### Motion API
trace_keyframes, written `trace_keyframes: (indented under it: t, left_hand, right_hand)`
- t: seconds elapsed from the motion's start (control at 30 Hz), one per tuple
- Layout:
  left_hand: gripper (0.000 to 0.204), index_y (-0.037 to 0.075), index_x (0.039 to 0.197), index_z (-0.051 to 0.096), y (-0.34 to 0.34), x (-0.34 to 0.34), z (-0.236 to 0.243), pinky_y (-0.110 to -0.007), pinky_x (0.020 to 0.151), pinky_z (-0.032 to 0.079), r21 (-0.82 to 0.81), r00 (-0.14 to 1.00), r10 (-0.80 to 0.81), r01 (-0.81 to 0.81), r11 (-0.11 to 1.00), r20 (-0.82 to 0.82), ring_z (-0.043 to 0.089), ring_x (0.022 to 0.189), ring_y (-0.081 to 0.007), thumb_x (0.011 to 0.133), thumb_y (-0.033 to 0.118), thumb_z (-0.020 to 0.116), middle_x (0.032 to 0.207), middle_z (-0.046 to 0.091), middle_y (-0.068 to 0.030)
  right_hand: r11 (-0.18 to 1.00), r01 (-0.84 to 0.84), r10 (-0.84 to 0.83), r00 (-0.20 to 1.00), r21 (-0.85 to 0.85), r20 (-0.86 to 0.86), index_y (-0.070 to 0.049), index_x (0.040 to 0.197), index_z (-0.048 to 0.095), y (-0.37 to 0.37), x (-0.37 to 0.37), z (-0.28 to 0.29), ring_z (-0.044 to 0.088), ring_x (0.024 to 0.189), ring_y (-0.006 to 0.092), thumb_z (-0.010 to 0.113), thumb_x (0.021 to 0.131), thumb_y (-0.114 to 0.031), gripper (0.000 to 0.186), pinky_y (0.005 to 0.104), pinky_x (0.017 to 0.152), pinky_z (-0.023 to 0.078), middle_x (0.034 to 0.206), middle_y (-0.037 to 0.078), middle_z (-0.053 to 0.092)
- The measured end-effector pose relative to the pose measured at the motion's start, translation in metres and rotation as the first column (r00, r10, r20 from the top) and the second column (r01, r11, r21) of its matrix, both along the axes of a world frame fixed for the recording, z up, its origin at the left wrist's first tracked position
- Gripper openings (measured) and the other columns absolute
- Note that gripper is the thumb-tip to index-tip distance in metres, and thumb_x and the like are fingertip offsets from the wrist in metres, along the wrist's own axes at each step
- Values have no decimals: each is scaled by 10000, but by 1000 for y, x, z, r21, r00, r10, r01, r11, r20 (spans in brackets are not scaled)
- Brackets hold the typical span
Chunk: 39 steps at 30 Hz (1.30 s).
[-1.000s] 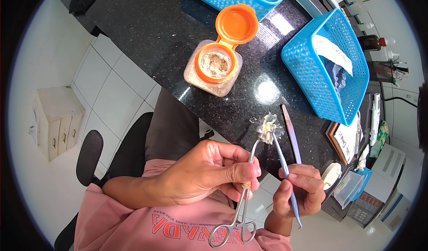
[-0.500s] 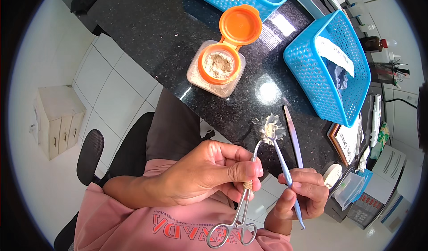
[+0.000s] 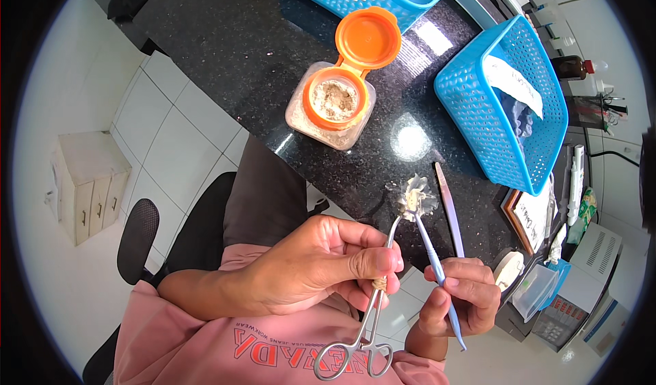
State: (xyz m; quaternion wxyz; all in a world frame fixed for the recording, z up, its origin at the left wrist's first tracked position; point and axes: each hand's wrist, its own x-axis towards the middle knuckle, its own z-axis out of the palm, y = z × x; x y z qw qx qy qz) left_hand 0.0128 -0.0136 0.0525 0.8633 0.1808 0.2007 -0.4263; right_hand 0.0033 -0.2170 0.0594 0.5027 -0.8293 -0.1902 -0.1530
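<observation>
While L grip [image 3: 335, 269] is clasped round the silver clamp [image 3: 378, 284], its long axis runs up & slightly R from the ring handles, curved tip at the pale petalled piece [image 3: 417, 196], seen against the counter [image 3: 273, 64]. R grip [image 3: 461, 295] pinches the blue tool [image 3: 430, 247], slanting lower R to upper L, tip at same piece. Lettering, upside-down, on pink shirt [image 3: 184, 344]; dark handwriting on white label [image 3: 511, 83] in blue basket [image 3: 471, 115]. Vs. 0.5 s ago, tool's upper end approx. a touch farther L.

Pink shirt [image 3: 184, 340], red chest lettering [image 3: 265, 352]; dark trousers [image 3: 263, 200].
</observation>
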Motion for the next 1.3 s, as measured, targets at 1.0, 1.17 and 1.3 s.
trace_keyframes:
  t: [1.0,1.17,1.3]
  left_hand:
    - [230,-22,965,581,2,0,-3,-292,653,546,-32,1000,-8,8,999,-10,633,767,-146,882,186,634,822,612,-98]
    - [258,-29,958,582,5,-2,-9,-300,640,537,-99,1000,4,-4,995,7,629,757,-152,876,209,640,824,608,-100]
    - [266,-34,954,581,4,-3,-12,-301,635,537,-114,1000,7,-5,993,16,631,741,-158,876,214,638,822,608,-104]
  right_hand:
    - [998,57,-57,997,-8,53,0,837,552,-3,0,-2,632,580,203,691,741,-57,178,268,534,502,702,125,617]
    - [995,57,-54,998,-86,41,15,813,553,-5,3,-5,620,561,190,683,704,-30,175,266,496,485,688,166,629]
    - [994,55,-52,998,-98,31,17,800,558,-4,4,-5,623,558,192,685,696,-22,169,261,486,486,684,170,632]
